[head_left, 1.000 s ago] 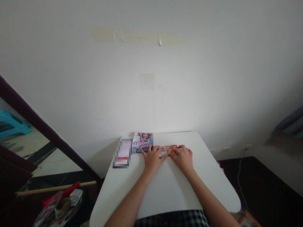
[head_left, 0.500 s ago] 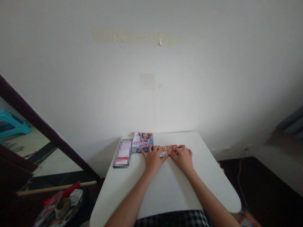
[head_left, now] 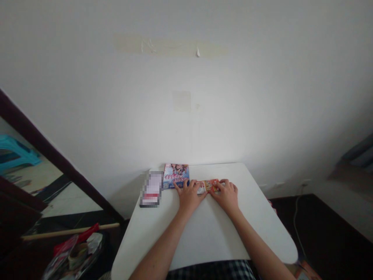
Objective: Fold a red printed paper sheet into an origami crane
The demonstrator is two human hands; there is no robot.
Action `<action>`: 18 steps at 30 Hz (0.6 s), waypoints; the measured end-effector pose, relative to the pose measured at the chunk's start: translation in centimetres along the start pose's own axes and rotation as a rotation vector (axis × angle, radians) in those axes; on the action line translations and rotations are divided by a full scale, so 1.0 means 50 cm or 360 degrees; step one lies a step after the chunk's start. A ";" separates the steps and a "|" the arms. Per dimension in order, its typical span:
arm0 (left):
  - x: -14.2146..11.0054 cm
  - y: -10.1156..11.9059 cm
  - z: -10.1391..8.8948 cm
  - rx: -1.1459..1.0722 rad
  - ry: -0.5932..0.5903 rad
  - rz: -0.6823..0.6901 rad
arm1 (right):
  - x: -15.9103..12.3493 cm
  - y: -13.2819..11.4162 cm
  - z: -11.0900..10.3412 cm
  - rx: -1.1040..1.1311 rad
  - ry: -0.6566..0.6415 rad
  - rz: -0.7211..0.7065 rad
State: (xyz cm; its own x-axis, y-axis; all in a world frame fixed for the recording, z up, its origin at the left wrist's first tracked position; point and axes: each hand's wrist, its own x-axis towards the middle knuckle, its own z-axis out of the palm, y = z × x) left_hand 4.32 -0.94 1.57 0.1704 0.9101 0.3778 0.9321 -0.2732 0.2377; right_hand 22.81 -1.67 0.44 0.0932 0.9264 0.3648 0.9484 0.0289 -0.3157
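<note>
A small orange and white printed paper piece [head_left: 207,186], which looks like a flat leaflet or packet, lies on the white table [head_left: 210,233]. My left hand [head_left: 189,197] is on its left end, thumb at the near edge and fingertips at the far side. On the right end, my right hand [head_left: 226,195] grips it with bent fingers and thumb. Both thumbs come close together along the near edge. Beyond my left hand lies a blue and red printed booklet [head_left: 176,175], and my outer left fingers reach over its lower edge. My palms hide parts of the orange piece.
A phone with a blurred screen [head_left: 152,189] lies at the table's left edge. The wall [head_left: 233,116] rises right behind the table. On the floor at left are a wooden stick [head_left: 72,231] and a clear bag of odds and ends [head_left: 77,252]. A cable [head_left: 295,217] hangs at right.
Hardly anything differs. The whole view has shifted very slightly, while both hands stay on the orange paper piece in the same places.
</note>
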 end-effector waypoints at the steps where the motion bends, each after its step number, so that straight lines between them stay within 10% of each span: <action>1: 0.000 0.000 0.001 -0.0001 -0.0002 0.0000 | 0.000 0.000 -0.001 -0.0004 -0.0005 -0.0002; 18: 0.002 0.001 0.001 0.0012 -0.0026 -0.0016 | 0.001 0.006 0.007 -0.0030 0.0012 -0.0028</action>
State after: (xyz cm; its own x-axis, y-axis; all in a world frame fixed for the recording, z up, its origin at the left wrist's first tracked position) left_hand 4.42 -0.87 1.58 0.1663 0.9178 0.3605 0.9361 -0.2618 0.2348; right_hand 22.97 -1.50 0.06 0.0789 0.9229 0.3768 0.9554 0.0379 -0.2928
